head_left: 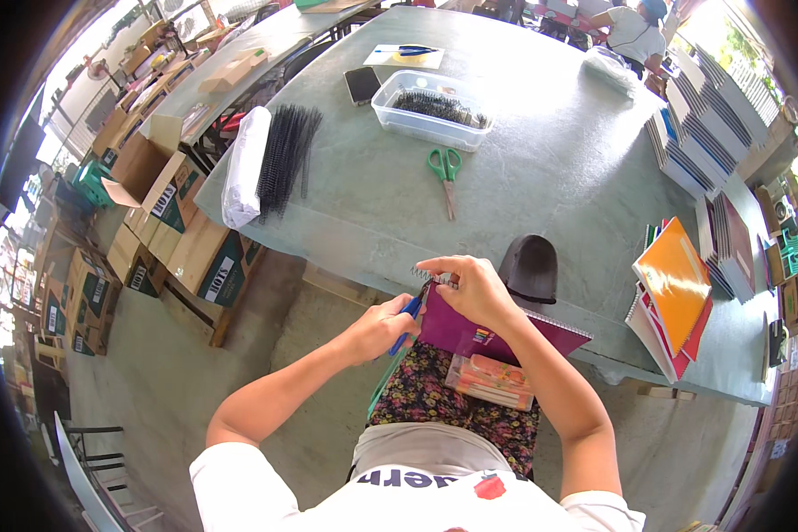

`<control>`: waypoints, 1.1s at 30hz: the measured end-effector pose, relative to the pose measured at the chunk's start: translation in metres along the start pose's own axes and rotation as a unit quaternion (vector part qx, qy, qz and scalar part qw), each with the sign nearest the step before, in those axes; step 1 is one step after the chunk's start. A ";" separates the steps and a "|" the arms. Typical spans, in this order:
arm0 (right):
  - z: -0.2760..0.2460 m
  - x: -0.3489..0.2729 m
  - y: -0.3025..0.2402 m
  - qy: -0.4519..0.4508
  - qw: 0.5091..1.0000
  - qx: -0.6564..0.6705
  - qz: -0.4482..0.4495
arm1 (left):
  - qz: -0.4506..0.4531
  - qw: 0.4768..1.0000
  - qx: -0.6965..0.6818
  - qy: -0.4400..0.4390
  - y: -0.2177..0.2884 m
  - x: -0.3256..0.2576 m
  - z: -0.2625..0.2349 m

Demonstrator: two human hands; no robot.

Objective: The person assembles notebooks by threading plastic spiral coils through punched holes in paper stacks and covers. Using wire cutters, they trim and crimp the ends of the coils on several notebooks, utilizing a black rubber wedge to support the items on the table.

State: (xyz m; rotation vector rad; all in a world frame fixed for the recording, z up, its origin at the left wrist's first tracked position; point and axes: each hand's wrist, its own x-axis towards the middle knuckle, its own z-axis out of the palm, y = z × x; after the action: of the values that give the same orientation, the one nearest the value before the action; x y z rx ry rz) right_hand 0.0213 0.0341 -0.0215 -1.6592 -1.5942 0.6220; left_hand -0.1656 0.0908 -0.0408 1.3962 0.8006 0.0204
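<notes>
My left hand [383, 330] is closed round blue-handled pliers [406, 324], their jaws up at the corner of a purple spiral notebook [447, 324]. The notebook leans across my lap and the table edge, its coil [541, 317] along the upper side. With bent fingers, my right hand [477, 289] grips the end of the coil, which sticks out past the notebook's corner. Its fingertips partly cover the wire. Below the notebook, a packet of pinkish-orange pencils or pens [492, 381] rests on my flowered clothing.
Beyond my hands lie green-handled scissors [445, 168], a clear tub [433, 133] of black coil pieces, and a phone [362, 86]. Long black coils [285, 160] lie beside a white plastic-wrapped roll [246, 168]. A black curved holder [529, 268] stands near my right hand; notebooks [672, 288] pile up rightward.
</notes>
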 end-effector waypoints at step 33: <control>0.009 -0.012 0.010 0.004 0.993 -0.045 -0.107 | 0.041 0.923 0.367 0.106 0.015 0.004 -0.002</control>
State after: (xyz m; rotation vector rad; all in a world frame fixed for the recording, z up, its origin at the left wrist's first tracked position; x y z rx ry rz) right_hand 0.0194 0.0246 -0.0362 -1.5244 -1.7882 0.4392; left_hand -0.1572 0.0974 -0.0297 2.1665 0.9785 -0.0730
